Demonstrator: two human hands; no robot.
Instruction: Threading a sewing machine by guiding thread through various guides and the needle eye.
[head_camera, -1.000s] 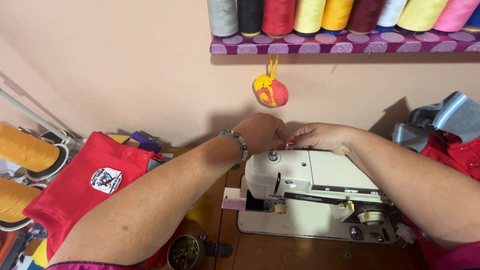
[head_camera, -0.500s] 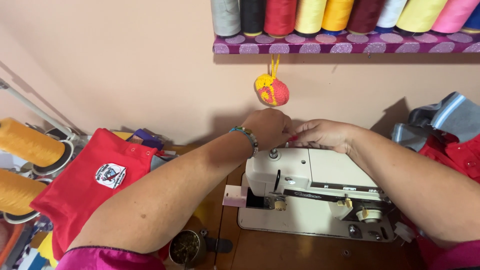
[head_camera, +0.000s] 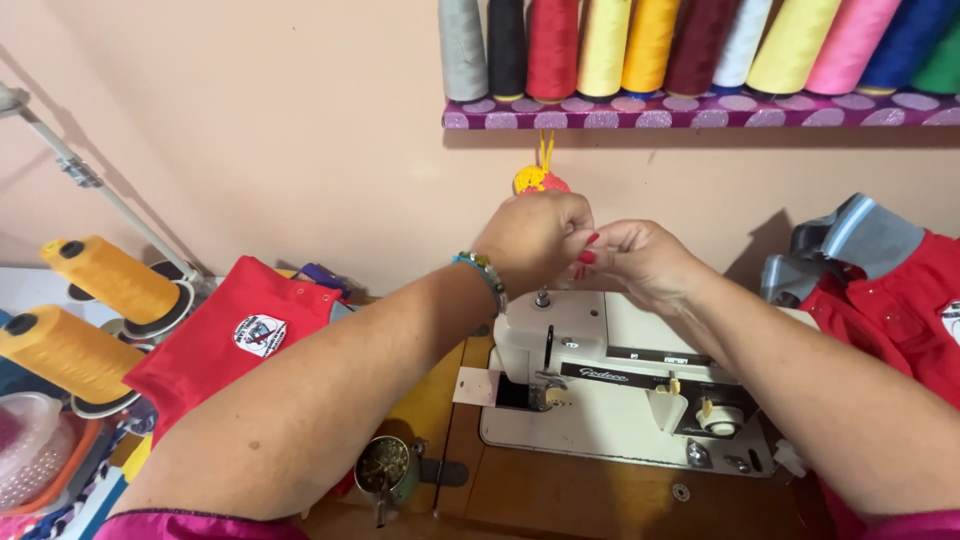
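Two hands meet above the top of the white sewing machine, just past the frame's centre toward 12 o'clock. My left hand is curled into a loose fist with the knuckles toward me, the fingers folded in and pressed together; the right hand sits against it at 3 o'clock, its thumb and forefinger brought together at the spot where the two hands touch. They look to be pinching something fine there, but I cannot tell what (nothing shows between the fingertips at this size). A beaded bracelet circles the left wrist.

Directly under the hands a small metal post stands up from the machine's top. Behind the left hand, at 12 o'clock from it, a yellow and pink pincushion hangs from the purple shelf, partly hidden by the knuckles. The shelf carries a row of upright thread cones in grey, black, red, yellow, maroon, white, pink, blue and green.

The machine rests on a wooden surface. At 9 o'clock from it lies a red garment with a sewn badge, and farther out at 9 o'clock two large orange thread cones lie tilted on their stands. At 7 o'clock from the machine sits a small metal cup of pins or scraps. More red cloth with a grey collar is heaped at 3 o'clock, beside my right forearm.
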